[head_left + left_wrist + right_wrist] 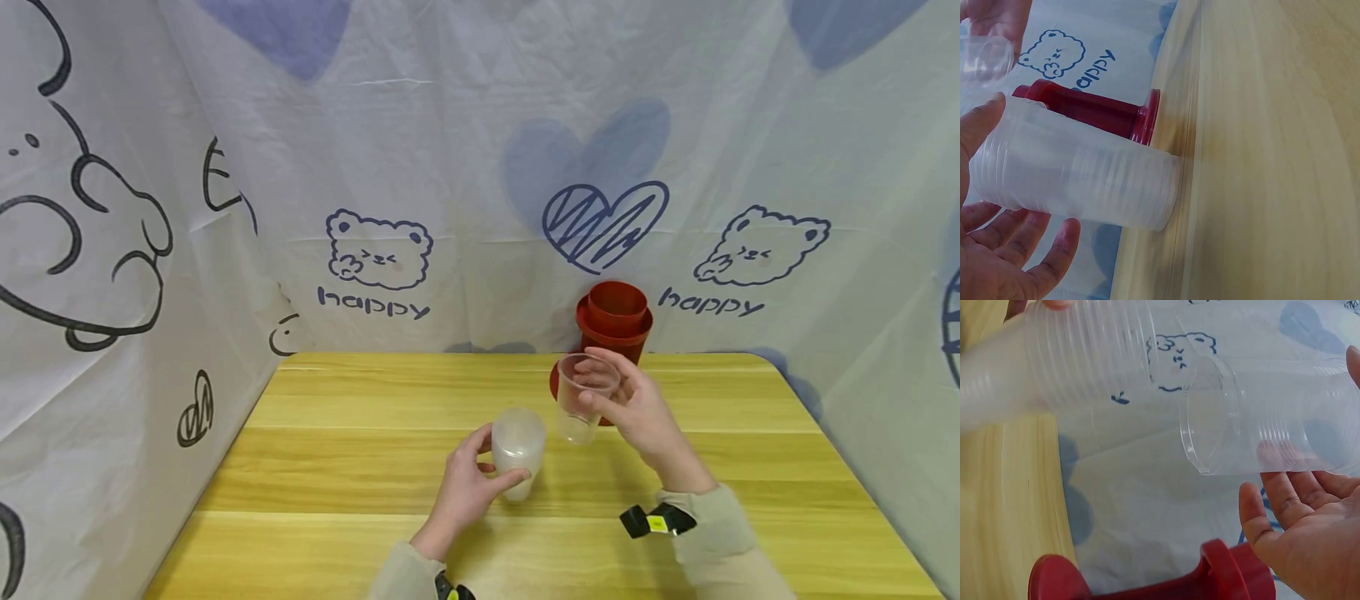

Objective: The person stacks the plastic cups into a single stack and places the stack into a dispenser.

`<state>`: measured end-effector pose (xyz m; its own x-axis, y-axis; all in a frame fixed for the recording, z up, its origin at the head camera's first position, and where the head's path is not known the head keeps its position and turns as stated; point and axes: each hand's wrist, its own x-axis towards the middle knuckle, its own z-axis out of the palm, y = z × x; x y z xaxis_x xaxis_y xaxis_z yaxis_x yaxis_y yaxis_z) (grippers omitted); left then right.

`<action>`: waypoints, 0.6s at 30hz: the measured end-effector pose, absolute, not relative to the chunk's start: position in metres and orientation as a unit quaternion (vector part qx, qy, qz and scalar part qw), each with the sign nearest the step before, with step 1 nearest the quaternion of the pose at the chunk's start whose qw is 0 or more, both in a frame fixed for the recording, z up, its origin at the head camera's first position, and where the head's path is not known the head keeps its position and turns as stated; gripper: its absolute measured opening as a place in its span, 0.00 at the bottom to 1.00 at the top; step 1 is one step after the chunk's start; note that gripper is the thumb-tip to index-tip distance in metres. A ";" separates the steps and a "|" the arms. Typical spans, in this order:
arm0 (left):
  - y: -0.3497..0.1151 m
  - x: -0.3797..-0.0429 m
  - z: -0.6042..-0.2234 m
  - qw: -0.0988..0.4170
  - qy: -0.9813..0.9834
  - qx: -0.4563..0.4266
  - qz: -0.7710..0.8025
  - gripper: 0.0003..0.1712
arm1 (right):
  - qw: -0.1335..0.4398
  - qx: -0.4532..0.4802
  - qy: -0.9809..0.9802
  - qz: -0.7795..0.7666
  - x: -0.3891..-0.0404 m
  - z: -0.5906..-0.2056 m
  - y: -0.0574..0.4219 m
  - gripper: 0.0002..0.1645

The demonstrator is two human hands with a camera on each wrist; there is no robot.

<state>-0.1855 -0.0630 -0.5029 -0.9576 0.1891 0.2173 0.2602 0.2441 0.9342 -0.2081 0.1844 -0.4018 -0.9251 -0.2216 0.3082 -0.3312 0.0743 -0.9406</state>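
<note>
My left hand [468, 483] grips a stack of nested clear plastic cups [517, 450], thumb on the near side and fingers round the far side. The stack is upright, its lower end close to the tabletop in the left wrist view. In my right hand [641, 412] is a single clear plastic cup [577, 417], held near its rim between thumb and fingers. This cup hangs above the table, mouth up, to the right of the stack. In the right wrist view the lone cup [1247, 425] and the ribbed stack [1091, 356] are apart.
Behind the right hand, near the table's far edge, stands a red cylindrical object [617, 325] with a flanged top and wide base; the hand and cup partly hide it. White printed cloth [465, 167] hangs behind and beside the wooden table [360, 400].
</note>
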 end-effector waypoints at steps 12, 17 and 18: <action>-0.065 -0.187 -0.504 0.021 -0.786 -0.157 -0.598 0.41 | 0.018 0.236 -0.711 0.662 -0.209 -0.396 0.163 0.39; -0.069 -0.188 -0.502 0.007 -0.789 -0.170 -0.590 0.40 | 0.011 0.241 -0.731 0.639 -0.210 -0.397 0.157 0.40; -0.069 -0.188 -0.502 0.003 -0.789 -0.174 -0.589 0.40 | 0.008 0.244 -0.731 0.637 -0.211 -0.397 0.155 0.41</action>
